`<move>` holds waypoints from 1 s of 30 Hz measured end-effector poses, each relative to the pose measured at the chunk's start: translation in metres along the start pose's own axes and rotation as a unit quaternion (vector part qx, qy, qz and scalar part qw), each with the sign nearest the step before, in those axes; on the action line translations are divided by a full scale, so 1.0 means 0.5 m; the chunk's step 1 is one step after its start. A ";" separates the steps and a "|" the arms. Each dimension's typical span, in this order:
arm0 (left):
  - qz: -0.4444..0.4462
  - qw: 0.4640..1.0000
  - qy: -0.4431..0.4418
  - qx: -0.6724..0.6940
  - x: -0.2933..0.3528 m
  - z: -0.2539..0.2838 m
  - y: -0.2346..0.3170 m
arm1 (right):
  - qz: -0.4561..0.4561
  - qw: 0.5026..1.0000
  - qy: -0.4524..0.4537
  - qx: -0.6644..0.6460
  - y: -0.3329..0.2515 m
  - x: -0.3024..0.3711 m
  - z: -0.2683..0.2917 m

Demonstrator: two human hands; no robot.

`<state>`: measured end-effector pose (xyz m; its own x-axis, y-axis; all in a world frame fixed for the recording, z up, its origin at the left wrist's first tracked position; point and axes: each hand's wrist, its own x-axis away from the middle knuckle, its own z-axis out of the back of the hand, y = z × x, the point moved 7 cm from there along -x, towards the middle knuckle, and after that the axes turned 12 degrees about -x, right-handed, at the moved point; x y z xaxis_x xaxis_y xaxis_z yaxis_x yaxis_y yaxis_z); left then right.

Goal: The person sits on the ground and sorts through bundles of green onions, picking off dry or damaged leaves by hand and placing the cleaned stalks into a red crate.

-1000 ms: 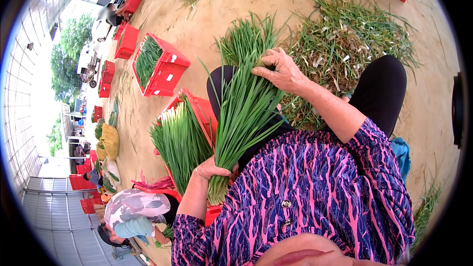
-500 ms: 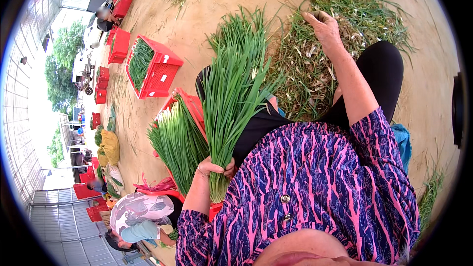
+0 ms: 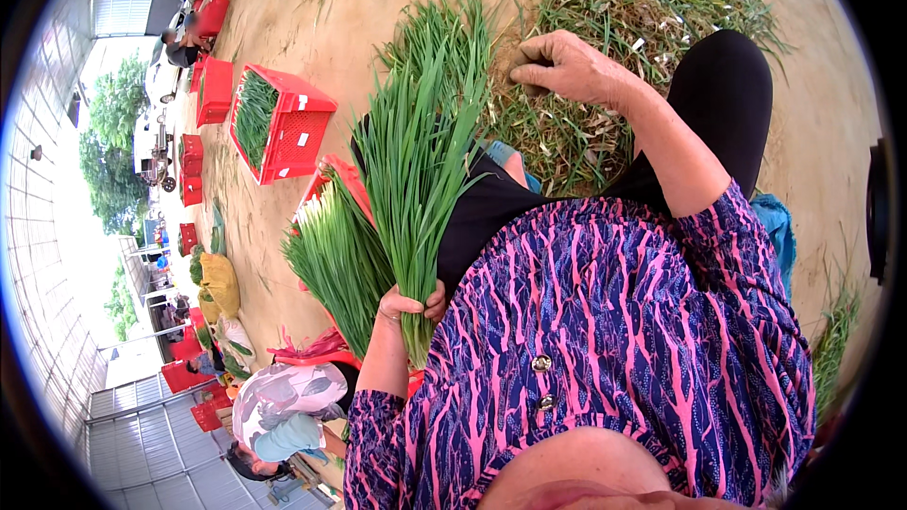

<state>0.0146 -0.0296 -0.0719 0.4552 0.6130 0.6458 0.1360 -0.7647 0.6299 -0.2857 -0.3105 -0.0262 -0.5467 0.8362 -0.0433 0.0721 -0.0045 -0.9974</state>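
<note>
Bunch of long green leaves (image 3: 406, 179) is in front of me, a little to the left of my body, and my left hand (image 3: 414, 303) is closed around it near its close end, where the stalks become paler. My thumb lies across the stalks from the left, and my fingertips show at their right side. The leaves spread wider toward the far end and pass over my black trousers (image 3: 723, 80).

My right hand (image 3: 557, 66) is well apart from the bunch, farther and to the right, above the edge of a heap of scraps (image 3: 590, 137), dry and green mixed. Its fingers are bent, with the thumb under them; from this view I cannot tell if something thin is between them.

Just beyond the leaf tips, a loose pile of green leaves (image 3: 458, 24) is on the ground. To the left of my bunch lies a second lot of leaves (image 3: 342, 269), pale at its far end, with the side of a red crate (image 3: 350, 179) just beside it. Farther to the left is another crate (image 3: 300, 140), also red, filled with green leaves. On the near left, a person in light clothes (image 3: 293, 401) bends down.
</note>
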 end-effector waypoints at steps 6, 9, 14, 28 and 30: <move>-0.017 1.000 0.003 0.019 -0.003 0.001 -0.001 | -0.073 0.977 -0.202 0.005 -0.009 0.046 -0.146; -0.017 1.000 0.000 0.016 -0.003 -0.003 0.004 | -0.034 0.983 -0.164 0.069 -0.011 0.036 -0.167; -0.008 1.000 0.002 0.019 -0.003 -0.010 0.008 | 0.049 0.983 -0.122 0.125 -0.029 0.029 -0.192; 0.000 0.999 0.034 0.005 -0.006 0.004 0.001 | -0.061 0.954 0.046 -0.291 0.040 0.011 -0.131; -0.008 0.999 0.047 0.009 -0.007 0.003 0.000 | -0.057 0.937 0.118 -0.322 0.050 0.000 -0.070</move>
<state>0.0145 -0.0322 -0.0749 0.3676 0.6408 0.6740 0.1585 -0.7573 0.6336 -0.2546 -0.2913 -0.0489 -0.3869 0.9095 0.1521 0.5550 0.3614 -0.7492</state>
